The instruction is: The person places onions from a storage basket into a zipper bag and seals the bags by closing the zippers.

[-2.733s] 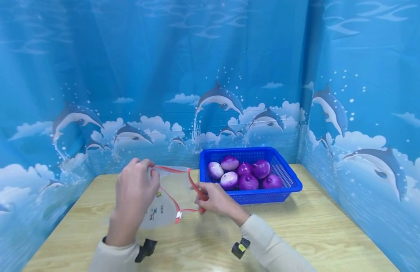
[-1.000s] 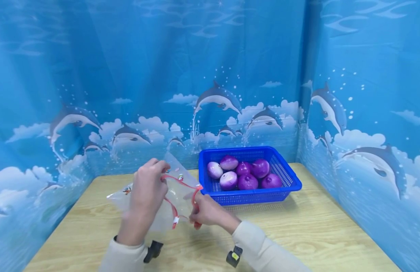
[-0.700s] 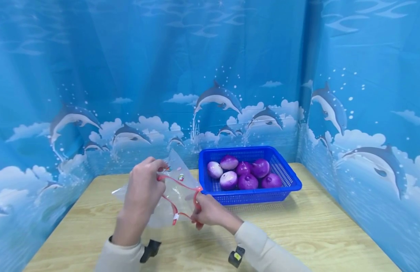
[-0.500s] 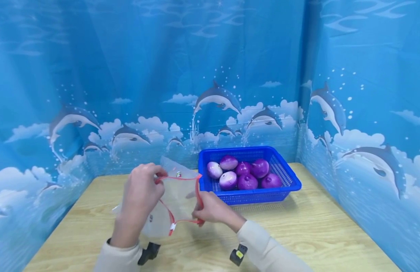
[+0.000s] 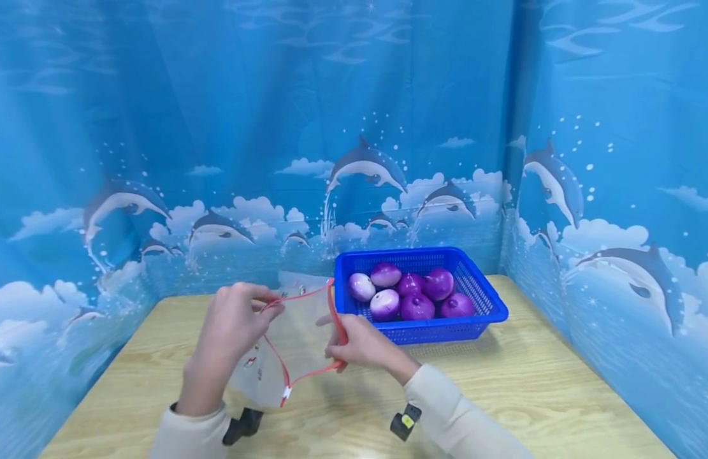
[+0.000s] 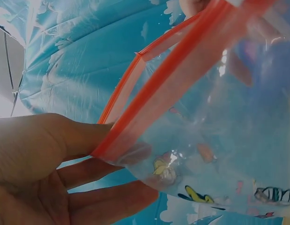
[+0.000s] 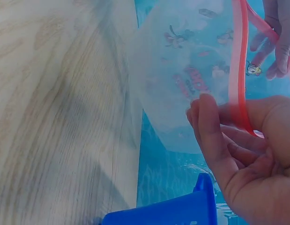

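A clear zip bag (image 5: 304,325) with a red zip edge and small cartoon prints is held up over the table, its mouth spread wide. My left hand (image 5: 230,341) pinches the red rim at one side; in the left wrist view the thumb and forefinger grip that edge (image 6: 149,93). On the opposite side my right hand (image 5: 362,341) grips the rim, with fingers outside the clear plastic in the right wrist view. A white slider (image 5: 287,392) hangs at the near corner of the mouth. Nothing shows inside the bag.
A blue perforated basket (image 5: 422,328) stands at the back right, close behind my right hand. Several purple onions (image 5: 418,306) lie in it, some paler. The wooden table (image 5: 531,395) meets a blue dolphin curtain (image 5: 262,159) at the back and right.
The mouth of the bag has spread wider and turned more upright. My left hand has shifted slightly left and down, the right slightly up and right. The basket has stayed put.
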Available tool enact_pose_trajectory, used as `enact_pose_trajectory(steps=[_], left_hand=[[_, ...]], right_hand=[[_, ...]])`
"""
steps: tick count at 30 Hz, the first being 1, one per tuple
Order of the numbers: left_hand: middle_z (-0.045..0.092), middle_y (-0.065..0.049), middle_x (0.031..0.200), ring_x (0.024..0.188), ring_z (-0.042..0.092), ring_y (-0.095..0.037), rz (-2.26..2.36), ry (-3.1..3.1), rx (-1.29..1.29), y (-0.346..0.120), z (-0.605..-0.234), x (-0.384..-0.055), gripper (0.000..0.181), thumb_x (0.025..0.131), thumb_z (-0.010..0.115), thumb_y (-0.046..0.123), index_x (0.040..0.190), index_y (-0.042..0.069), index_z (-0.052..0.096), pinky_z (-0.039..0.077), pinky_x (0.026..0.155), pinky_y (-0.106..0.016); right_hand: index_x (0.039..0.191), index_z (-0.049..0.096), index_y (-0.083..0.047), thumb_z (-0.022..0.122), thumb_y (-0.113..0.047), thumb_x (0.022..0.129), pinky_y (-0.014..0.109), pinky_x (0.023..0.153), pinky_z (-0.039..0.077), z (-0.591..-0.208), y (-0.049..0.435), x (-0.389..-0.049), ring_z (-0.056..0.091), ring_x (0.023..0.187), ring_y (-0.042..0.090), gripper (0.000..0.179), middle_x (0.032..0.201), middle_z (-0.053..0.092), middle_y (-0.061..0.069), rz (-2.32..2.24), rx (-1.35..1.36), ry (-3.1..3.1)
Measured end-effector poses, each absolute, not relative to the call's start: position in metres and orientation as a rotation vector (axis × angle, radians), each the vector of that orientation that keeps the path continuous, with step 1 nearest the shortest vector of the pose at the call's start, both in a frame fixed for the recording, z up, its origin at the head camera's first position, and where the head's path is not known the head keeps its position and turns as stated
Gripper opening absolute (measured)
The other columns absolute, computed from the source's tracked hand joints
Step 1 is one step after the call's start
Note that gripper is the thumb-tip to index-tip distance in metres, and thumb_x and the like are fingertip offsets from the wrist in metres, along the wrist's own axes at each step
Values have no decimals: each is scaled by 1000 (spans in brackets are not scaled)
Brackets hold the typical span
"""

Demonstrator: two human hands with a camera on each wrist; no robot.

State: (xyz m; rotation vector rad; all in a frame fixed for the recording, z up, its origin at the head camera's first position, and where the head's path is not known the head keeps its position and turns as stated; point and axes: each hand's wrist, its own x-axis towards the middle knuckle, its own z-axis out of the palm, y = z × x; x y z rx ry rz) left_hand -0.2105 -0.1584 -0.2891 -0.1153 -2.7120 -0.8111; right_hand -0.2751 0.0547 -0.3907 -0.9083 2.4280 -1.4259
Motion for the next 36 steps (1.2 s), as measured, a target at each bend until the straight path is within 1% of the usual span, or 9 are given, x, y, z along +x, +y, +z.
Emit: enact_pose_trajectory(steps=[3,5,10,15,19,22,26,33,36], left_hand=[[77,-18,118,109,73,-40,-868,-2760,-118,-160,-290,-213,23,91,79,16,113,8,79,67,80,-48],[75,-18,122,113,72,-41,-882,-2795,-123,-162,-291,-216,25,93,77,18,117,9,78,66,83,-50],[75,-16,122,103,75,-35,-901,-2816,-150,-166,-296,-219,26,99,69,18,123,8,75,67,81,-46],[74,-20,120,74,71,-19,-935,-2785,-164,-168,-295,-219,28,101,65,17,125,5,73,63,63,-32],[74,-23,119,50,56,-15,-928,-2739,-170,-167,-291,-216,28,102,63,15,125,3,72,45,44,-21],[74,-24,118,49,54,-15,-885,-2696,-139,-164,-289,-213,28,101,63,14,126,3,72,41,41,-18],[74,-24,116,56,59,-15,-811,-2632,-66,-161,-286,-207,29,101,63,13,127,3,71,46,45,-20],[76,-25,110,51,55,-16,-727,-2553,14,-158,-285,-203,27,100,63,12,122,1,73,45,47,-21],[76,-25,108,49,53,-16,-713,-2562,22,-155,-287,-204,26,100,62,12,121,1,74,43,46,-22]], right_hand=[[140,57,2,67,8,89,47,60,67,-390,55,-276,71,58,16,52,77,73,13,-1424,-918,2414],[140,56,2,67,7,90,48,62,67,-390,55,-276,70,58,14,52,79,73,18,-1424,-922,2403],[141,56,0,65,-1,97,47,62,67,-387,55,-274,70,58,13,45,89,75,24,-1501,-899,2380],[136,58,3,56,-12,106,38,60,67,-385,56,-276,76,66,27,34,98,75,30,-1676,-897,2367],[131,62,4,52,-13,107,36,59,67,-384,55,-279,77,70,32,31,95,76,29,-1700,-868,2373],[127,65,4,49,-9,107,40,59,67,-385,53,-280,76,68,29,28,91,76,28,-1653,-846,2380],[124,65,6,46,-2,106,44,59,67,-388,51,-282,76,64,30,28,87,76,27,-1609,-833,2369],[119,68,6,47,1,104,50,61,66,-393,51,-285,74,60,26,26,82,74,21,-1550,-797,2362],[117,69,5,49,1,103,46,59,67,-394,51,-285,73,59,20,24,80,74,19,-1525,-791,2390]])
